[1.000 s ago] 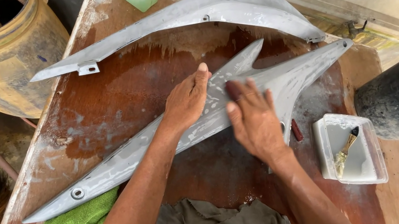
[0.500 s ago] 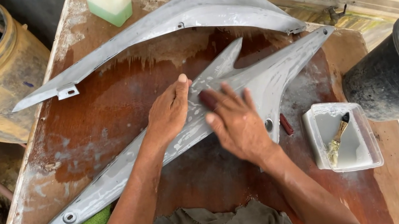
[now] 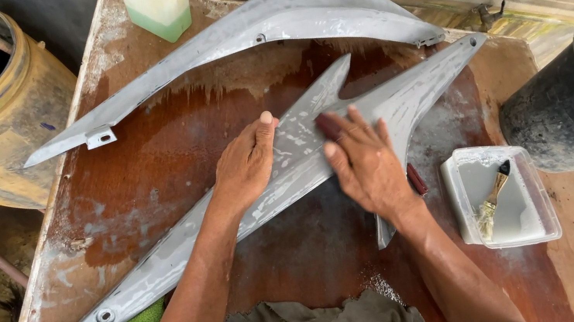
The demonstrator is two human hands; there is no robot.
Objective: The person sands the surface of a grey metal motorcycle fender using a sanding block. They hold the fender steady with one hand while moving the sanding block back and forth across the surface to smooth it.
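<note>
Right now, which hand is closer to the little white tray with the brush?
Right. The right hand rests on the grey panel just beside the tray; the left hand lies further away.

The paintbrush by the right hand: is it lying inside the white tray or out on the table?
Inside. The paintbrush lies slanted in the white tray, dark handle end up, bristles down.

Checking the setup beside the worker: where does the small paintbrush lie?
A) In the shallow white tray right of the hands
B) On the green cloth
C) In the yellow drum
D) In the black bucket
A: the paintbrush lies slanted inside the shallow white tray, on the wooden table right of the right hand.
</note>
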